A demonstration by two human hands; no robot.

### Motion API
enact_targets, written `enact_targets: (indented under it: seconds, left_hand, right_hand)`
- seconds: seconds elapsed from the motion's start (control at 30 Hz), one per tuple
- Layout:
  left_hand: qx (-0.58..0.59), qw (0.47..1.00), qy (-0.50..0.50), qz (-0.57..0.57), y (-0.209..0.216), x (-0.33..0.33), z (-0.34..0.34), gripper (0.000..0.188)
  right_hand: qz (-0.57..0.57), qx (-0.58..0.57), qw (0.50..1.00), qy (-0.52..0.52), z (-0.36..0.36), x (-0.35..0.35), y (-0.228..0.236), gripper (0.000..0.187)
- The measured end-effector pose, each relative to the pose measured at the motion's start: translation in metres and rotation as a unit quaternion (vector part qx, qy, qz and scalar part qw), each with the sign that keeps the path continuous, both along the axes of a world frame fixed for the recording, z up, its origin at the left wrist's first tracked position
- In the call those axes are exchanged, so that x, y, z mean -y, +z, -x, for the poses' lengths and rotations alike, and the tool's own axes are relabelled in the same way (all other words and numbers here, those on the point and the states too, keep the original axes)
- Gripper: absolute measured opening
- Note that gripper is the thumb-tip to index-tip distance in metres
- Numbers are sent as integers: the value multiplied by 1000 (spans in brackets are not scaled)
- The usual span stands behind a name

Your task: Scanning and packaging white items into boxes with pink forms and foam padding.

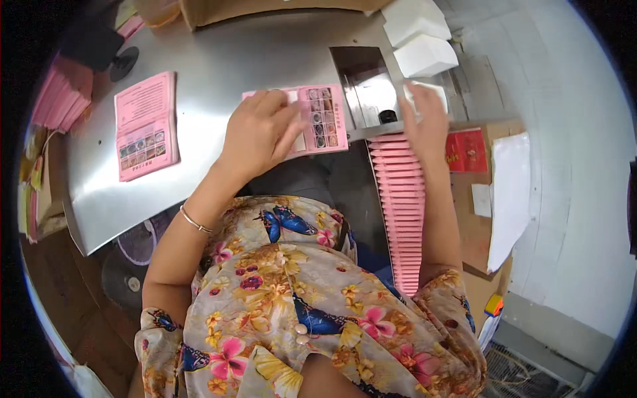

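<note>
My left hand [259, 136] is over a pink printed sheet [324, 119] with rows of small pictures, at the table's front edge. Its fingers curl and the fingertips are smeared by motion, so whatever they might hold is hidden. A white strip [292, 97] shows on the sheet beside them. My right hand [428, 126] hangs at the table's right edge, by small white sheets [438, 99]. It is blurred, thumb and fingers apart, nothing visible between them. Below its wrist runs a long row of folded pink printed pieces [399, 212].
A pink printed stack [147, 126] lies on the metal table [209, 60] at left, more pink bundles [62, 91] beyond. At the right are a dark recess [363, 76] with a black knob [388, 117], white blocks [424, 54], a red packet [466, 150] and cardboard [470, 225].
</note>
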State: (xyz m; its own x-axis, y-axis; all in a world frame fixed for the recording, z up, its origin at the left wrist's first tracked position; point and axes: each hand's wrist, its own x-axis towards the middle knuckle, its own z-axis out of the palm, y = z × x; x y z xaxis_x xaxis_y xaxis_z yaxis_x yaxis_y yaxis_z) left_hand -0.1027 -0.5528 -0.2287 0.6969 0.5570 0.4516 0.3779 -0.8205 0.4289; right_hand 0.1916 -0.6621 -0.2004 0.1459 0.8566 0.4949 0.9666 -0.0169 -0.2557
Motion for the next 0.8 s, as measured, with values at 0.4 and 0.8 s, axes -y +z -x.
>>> enact_targets:
  seconds: [0.4, 0.8]
  left_hand:
    - [-8, 999, -3, -50, -18, 7, -12, 20]
    - [-64, 996, -54, -39, -12, 21, 14, 40]
  right_hand:
    - [101, -51, 986, -125, -39, 9, -26, 24]
    - [-63, 26, 992, 104, -20, 13, -21, 32]
